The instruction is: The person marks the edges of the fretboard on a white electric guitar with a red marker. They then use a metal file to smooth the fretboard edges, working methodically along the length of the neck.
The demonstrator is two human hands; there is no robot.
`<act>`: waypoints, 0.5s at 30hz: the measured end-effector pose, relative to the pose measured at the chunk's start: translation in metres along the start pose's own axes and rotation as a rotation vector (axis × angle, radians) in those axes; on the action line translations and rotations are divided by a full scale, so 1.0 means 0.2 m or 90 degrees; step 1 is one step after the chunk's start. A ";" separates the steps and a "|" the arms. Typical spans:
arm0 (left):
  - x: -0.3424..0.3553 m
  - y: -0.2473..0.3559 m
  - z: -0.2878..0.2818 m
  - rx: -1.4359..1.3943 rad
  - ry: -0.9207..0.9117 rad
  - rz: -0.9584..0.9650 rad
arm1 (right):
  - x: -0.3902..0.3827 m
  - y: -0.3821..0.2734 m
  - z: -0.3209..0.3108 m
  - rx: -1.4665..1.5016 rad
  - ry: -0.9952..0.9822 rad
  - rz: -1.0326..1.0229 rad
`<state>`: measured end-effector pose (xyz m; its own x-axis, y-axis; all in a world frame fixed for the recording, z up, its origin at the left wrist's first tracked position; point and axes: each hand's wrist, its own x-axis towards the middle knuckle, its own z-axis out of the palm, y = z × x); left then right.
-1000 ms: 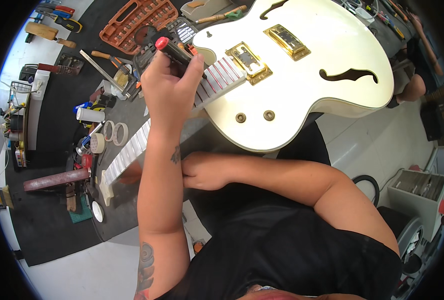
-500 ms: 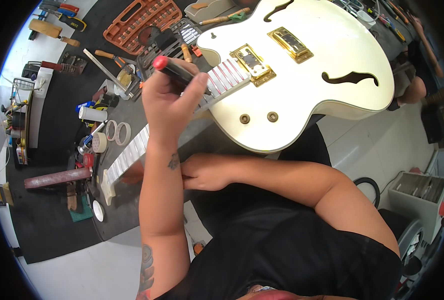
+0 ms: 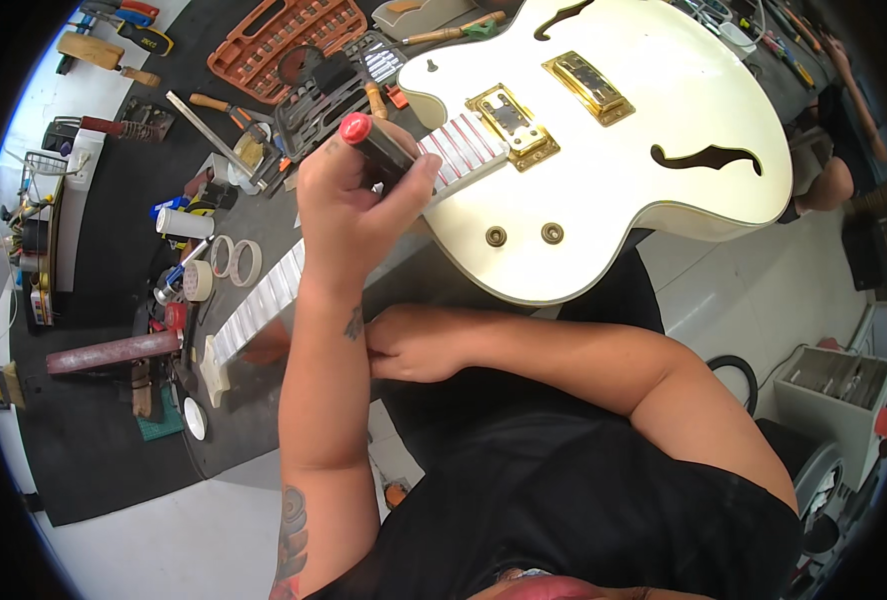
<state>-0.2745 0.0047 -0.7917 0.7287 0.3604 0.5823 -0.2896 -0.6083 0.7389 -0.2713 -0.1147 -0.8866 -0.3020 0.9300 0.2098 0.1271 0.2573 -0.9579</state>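
My left hand is closed around a thick black marker with a red end pointing up. It is over the neck of a cream hollow-body guitar; the marker's tip is hidden behind my fingers. Red lines cross the silvery-white fretboard near the body, while the stretch toward the headstock shows pale bands. Lower down, my right hand lies beside my left forearm with its fingers curled. That forearm covers the fingertips, so what they hold cannot be seen.
Left of the neck lie tape rolls, a white cup-like lid, a reddish sanding bar and a paintbrush-like tool. An orange socket case and hand tools fill the far side. Another person's knee shows at the right.
My left hand has shifted right along the neck, closer to the guitar body, with the marker in it. My right hand has stayed in place. The view has moved slightly.
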 end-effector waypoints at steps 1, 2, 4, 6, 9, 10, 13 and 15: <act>0.00 0.02 0.00 -0.007 0.003 -0.009 | 0.00 0.00 0.00 -0.001 0.000 -0.001; -0.01 0.02 0.00 -0.016 0.005 -0.018 | 0.00 -0.01 0.00 -0.004 0.000 -0.001; -0.01 0.01 -0.01 0.027 -0.022 -0.024 | 0.00 0.00 0.00 -0.003 0.000 0.000; -0.01 0.02 -0.02 0.027 -0.023 -0.025 | 0.00 0.00 0.00 0.003 -0.003 0.000; -0.01 0.02 0.00 0.001 -0.007 -0.002 | -0.01 -0.01 0.00 -0.012 0.003 0.000; 0.00 0.01 -0.01 0.018 -0.015 0.017 | -0.01 -0.01 0.00 -0.012 0.003 -0.003; -0.01 0.03 -0.01 0.007 -0.047 0.005 | 0.00 0.00 0.00 -0.008 0.002 -0.007; -0.02 0.04 -0.01 0.000 -0.051 -0.010 | 0.00 0.00 0.00 -0.002 0.001 -0.003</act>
<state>-0.2819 -0.0001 -0.7869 0.7803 0.3126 0.5417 -0.2773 -0.6034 0.7476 -0.2721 -0.1155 -0.8867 -0.3015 0.9291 0.2141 0.1287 0.2621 -0.9564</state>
